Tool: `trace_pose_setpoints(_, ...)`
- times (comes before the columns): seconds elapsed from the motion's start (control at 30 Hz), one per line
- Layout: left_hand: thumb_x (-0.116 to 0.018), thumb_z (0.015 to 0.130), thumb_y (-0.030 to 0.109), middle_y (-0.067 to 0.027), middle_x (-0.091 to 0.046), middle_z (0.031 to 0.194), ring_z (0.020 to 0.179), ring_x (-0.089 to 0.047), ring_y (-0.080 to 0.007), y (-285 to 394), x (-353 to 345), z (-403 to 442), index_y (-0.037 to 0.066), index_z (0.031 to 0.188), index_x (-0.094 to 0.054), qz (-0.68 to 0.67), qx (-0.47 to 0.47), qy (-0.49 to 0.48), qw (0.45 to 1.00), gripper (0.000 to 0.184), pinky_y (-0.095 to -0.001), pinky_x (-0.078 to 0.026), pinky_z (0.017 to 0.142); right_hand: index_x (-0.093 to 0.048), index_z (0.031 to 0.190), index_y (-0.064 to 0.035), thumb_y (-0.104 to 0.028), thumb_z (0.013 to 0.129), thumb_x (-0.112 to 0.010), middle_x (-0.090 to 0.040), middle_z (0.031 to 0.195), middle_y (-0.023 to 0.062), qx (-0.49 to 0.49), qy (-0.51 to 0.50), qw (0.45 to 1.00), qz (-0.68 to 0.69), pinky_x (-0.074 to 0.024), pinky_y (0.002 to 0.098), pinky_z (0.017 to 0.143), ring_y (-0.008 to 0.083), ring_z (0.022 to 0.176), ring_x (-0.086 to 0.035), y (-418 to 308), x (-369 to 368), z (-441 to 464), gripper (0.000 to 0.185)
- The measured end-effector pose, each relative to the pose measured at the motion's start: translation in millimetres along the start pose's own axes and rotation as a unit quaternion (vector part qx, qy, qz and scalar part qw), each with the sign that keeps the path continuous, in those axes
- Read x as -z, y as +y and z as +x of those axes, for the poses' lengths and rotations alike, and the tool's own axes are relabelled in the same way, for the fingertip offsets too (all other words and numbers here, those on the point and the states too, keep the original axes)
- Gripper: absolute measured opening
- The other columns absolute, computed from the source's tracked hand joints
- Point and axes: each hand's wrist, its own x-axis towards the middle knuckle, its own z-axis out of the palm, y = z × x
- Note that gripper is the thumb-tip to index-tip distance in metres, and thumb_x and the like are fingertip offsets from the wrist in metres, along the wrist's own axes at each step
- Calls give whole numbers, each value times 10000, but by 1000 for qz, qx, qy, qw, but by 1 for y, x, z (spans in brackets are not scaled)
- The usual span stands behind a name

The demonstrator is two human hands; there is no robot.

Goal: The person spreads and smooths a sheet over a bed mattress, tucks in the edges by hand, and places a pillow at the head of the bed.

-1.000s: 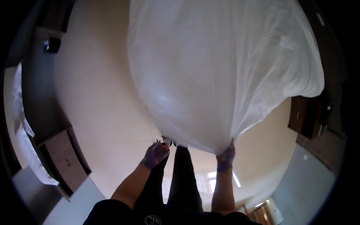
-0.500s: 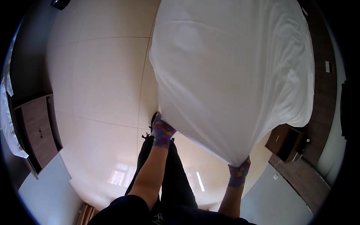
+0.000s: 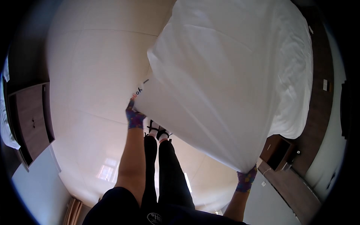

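Observation:
A white bed sheet (image 3: 210,86) spreads over the bed and stretches toward me. My left hand (image 3: 135,116), in a colourful patterned glove, is closed on the sheet's near left edge, beside a corner with printed lettering. Gloved in the same pattern, my right hand (image 3: 246,180) grips the near right part of the sheet, where folds gather into the fist. Between the two hands the edge runs taut on a slant above the floor. The fingertips are partly hidden by the cloth.
Tiled floor (image 3: 93,71) lies to the left, and my feet (image 3: 157,131) stand below the sheet's edge. A dark nightstand (image 3: 276,152) is at the right by the brown headboard panel (image 3: 325,75). A wooden cabinet (image 3: 32,120) stands at far left.
My left hand has moved left and up, pulling the sheet's edge outward so printed lettering shows. My right hand has shifted slightly right and down, still gripping the sheet. My feet have come into view.

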Motion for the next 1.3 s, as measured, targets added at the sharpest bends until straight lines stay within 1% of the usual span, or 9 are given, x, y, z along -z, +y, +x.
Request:
trace_pose_setpoints(0.4,-471,820,353,-56,-550,768,741,-512,-140,79,94,-39,28,801,-539,583,-215,315,717,333,-314,-431,691,-372,1176,-34,-302,852,-362,-474,1118,101,-44,111,983,-138,-371,386,875,272,1008,-456,80,31,85,421)
trace_pose_setpoints(0.5,-437,846,290,-19,-512,627,596,-478,-111,106,40,-86,34,695,-498,524,-250,114,806,303,-295,-415,585,-463,1071,-52,-395,817,-426,-503,1048,105,0,-90,978,-186,-474,364,699,244,864,-523,62,22,74,428)
trace_pose_setpoints(0.6,-451,838,307,-78,-530,715,690,-501,-144,128,91,-65,-30,837,-497,635,-262,191,702,340,-277,-431,630,-446,1084,-44,-378,830,-410,-506,1038,98,16,235,913,-333,-473,351,685,236,835,-534,94,37,93,421)
trace_pose_setpoints(0.67,-463,831,293,-119,-518,839,774,-501,-177,139,136,-59,-74,1022,-415,578,-339,214,711,417,-289,-432,684,-402,1124,-37,-326,816,-460,-502,1044,92,92,-38,978,-184,-467,334,694,218,832,-528,83,33,92,426)
trace_pose_setpoints(0.87,-472,812,372,-139,-491,996,871,-502,-189,141,98,-13,-52,1123,-348,629,-271,295,666,540,-317,-449,727,-414,1097,-40,-293,834,-428,-469,1081,119,43,103,924,-366,-452,415,633,236,941,-475,126,19,74,366)
trace_pose_setpoints(0.93,-436,759,536,-80,-562,872,729,-544,-145,98,120,-16,69,963,-508,379,-58,123,915,514,-305,-469,624,-385,1132,-135,-397,828,-383,-440,1122,80,-8,105,947,-305,-427,488,592,240,940,-479,140,13,66,401)
trace_pose_setpoints(1.03,-346,822,463,-62,-534,964,877,-517,-192,-27,152,-38,114,1031,-463,633,271,-191,700,423,-355,-380,835,-543,899,-28,-279,801,-508,-566,731,62,26,159,941,-299,-405,313,495,154,589,-478,115,-28,31,271)
trace_pose_setpoints(1.07,-355,845,399,-64,-549,892,876,-513,-213,-96,103,-76,100,1006,-476,395,411,-38,821,360,-383,-342,866,-536,897,-12,-290,808,-493,-566,721,62,62,116,959,-251,-404,288,476,138,555,-482,145,9,70,295)
trace_pose_setpoints(1.3,-601,675,67,-106,-504,1030,943,-503,-231,-277,-2,-127,-15,1072,-427,478,302,-92,820,441,-337,-409,847,-334,1194,-74,-395,826,-425,-427,1154,79,-177,-156,969,74,-366,371,880,207,1052,-429,110,32,101,497)
